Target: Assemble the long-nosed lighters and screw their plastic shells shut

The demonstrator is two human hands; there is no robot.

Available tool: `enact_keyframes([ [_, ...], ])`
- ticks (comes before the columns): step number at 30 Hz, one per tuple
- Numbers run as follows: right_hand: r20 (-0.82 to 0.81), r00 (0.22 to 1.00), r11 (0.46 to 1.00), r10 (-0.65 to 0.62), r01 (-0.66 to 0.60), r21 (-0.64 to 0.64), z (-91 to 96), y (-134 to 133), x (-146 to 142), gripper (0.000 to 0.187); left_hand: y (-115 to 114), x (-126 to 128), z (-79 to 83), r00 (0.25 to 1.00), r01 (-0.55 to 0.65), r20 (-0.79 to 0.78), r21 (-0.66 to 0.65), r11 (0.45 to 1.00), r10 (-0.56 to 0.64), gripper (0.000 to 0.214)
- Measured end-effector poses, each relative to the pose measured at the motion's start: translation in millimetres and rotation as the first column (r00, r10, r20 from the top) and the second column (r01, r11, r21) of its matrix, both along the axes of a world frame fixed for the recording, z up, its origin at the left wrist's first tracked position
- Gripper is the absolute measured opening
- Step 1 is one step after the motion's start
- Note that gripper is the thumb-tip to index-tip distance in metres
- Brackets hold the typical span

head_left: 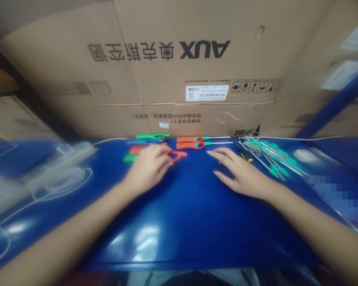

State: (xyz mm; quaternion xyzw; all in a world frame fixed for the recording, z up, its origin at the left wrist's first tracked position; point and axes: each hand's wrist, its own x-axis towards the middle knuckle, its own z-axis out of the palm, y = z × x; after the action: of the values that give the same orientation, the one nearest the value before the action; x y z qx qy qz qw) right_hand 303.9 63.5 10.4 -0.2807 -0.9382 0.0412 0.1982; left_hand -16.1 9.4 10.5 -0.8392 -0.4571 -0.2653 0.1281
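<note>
My left hand (151, 167) is closed around a red-orange lighter handle (179, 155); its trigger loop sticks out past my fingertips, while the rest is hidden by the hand. Beneath and behind that hand lie more handles without metal tubes: a green one (147, 136), a blue one (143, 142), a red one (135, 149) and another green one (129, 158). Two orange utility lighters (191, 145) with metal tubes lie side by side between my hands. My right hand (238, 171) hovers over or rests on the blue surface, fingers apart, holding nothing.
Metal tubes with teal parts (271, 155) lie in a pile at the right, beside a yellow-and-black screwdriver (246, 155) and a white round object (306, 155). A white power strip with cables (59, 165) sits left. A large cardboard box (155, 79) walls off the back of the blue table (191, 222).
</note>
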Motion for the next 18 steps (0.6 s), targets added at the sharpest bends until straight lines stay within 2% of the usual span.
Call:
enact_keyframes([
  [3, -0.013, 0.989, 0.989, 0.147, -0.146, 0.010, 9.3, -18, -6, 0.042, -18, 30, -8.8, 0.990, 0.141, 0.051, -0.146, 0.979, -0.135, 0.015],
  [7, 0.042, 0.963, 0.963, 0.268, -0.266, -0.042, 8.3, -35, -16, 0.025, -31, 51, -26.6, 0.954, 0.262, 0.221, -0.286, 0.922, -0.202, 0.013],
  [13, 0.129, 0.944, 0.949, 0.304, -0.288, -0.128, -10.0, -29, -22, 0.016, -30, 52, -36.3, 0.929, 0.323, 0.296, -0.354, 0.878, -0.222, 0.010],
  [18, 0.127, 0.947, 0.945, 0.295, -0.270, -0.185, -9.3, -18, -18, 0.010, -24, 46, -33.3, 0.938, 0.305, 0.278, -0.381, 0.873, -0.206, 0.018],
])
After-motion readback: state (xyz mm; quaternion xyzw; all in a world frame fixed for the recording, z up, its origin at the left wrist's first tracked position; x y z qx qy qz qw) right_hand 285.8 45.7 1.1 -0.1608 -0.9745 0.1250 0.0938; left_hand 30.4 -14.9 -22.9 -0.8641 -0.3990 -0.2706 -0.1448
